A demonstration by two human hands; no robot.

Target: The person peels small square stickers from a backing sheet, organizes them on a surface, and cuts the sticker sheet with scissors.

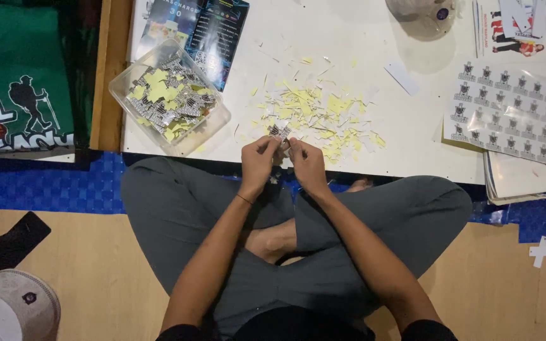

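Note:
My left hand (258,159) and my right hand (306,164) meet at the near edge of a white board (361,38). Together they pinch a small black-and-white sticker (279,132) between the fingertips. Just beyond the fingers lies a scatter of yellow and white paper scraps (323,117). A clear plastic tub (169,96) holding several cut stickers and yellow backing pieces sits to the left of my hands. A sheet of uncut stickers (507,110) lies at the right on the board.
I sit cross-legged in grey trousers (178,208) on a wooden floor. A dark glossy packet (206,31) lies behind the tub. A green printed cloth (20,69) is at far left, a cap (11,309) at bottom left, blue matting (45,186) under the board.

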